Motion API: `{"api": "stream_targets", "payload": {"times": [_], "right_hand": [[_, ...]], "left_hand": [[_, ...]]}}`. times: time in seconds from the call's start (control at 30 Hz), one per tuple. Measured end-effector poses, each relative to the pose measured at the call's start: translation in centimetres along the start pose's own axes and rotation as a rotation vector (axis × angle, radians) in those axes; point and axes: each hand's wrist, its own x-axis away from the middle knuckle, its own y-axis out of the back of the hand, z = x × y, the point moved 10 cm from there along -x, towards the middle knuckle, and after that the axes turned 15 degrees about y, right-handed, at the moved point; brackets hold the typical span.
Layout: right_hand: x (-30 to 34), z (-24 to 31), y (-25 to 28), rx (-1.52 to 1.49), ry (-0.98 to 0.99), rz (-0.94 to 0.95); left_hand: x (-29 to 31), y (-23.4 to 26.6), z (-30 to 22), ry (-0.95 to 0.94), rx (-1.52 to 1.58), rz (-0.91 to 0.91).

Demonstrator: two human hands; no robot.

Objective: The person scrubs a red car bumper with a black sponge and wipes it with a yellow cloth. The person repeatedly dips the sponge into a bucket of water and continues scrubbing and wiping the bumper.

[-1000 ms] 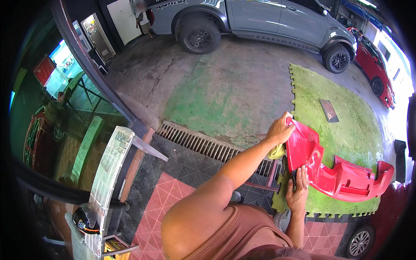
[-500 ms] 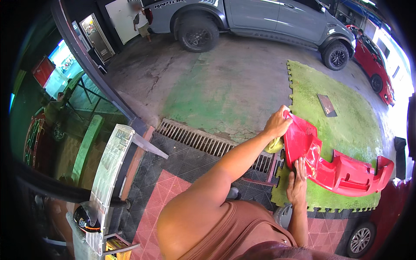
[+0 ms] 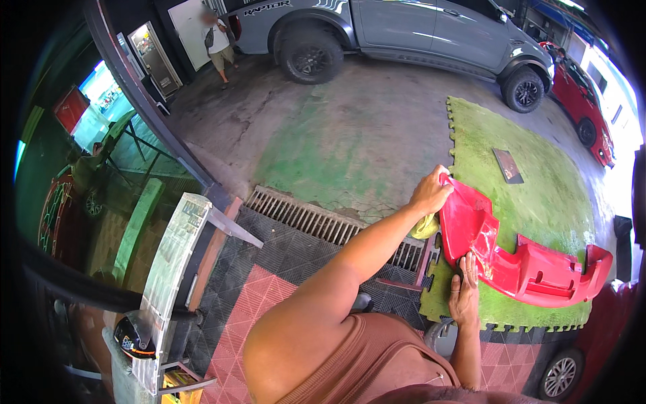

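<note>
A glossy red car bumper (image 3: 531, 269) lies across the green foam mat (image 3: 545, 175), with its left end tipped up. My left hand (image 3: 431, 193) is stretched out and grips that raised end at its top corner. A yellow cloth (image 3: 424, 229) shows just below my left wrist; whether the hand holds it I cannot tell. My right hand (image 3: 464, 291) rests with fingers spread flat against the bumper's lower near edge.
A metal drain grate (image 3: 316, 219) runs between the concrete and the black and red floor tiles (image 3: 269, 283). A grey pickup (image 3: 404, 34) and a red car (image 3: 589, 94) stand beyond. A dark flat panel (image 3: 508, 165) lies on the mat. A person (image 3: 219, 40) stands far off.
My left hand has lifted the bumper's left end slightly higher. The right hand stays on the lower edge. The far person has come further into view.
</note>
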Motion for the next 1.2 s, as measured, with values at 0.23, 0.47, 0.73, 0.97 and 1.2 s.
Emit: {"api": "stream_targets", "payload": {"times": [0.23,0.47,0.73,0.97,1.2], "right_hand": [[-6.8,2.4,-0.9,-0.052,0.140,-0.077],[-0.2,0.7,-0.2,-0.056,0.047,-0.062],[0.5,-0.1,0.0,0.050,-0.038,-0.098],[0.9,-0.2,0.0,-0.024,-0.066,-0.156],[0.8,-0.6,1.2,-0.080,-0.059,-0.179]], "left_hand": [[0.0,0.0,0.1,0.000,0.021,0.011],[-1.3,-1.0,1.4,-0.082,0.145,-0.015],[-1.1,-0.2,0.1,-0.083,0.223,0.036],[-0.3,0.2,-0.9,-0.095,0.115,0.022],[-1.1,-0.5,-0.4,-0.083,0.094,0.027]]}}
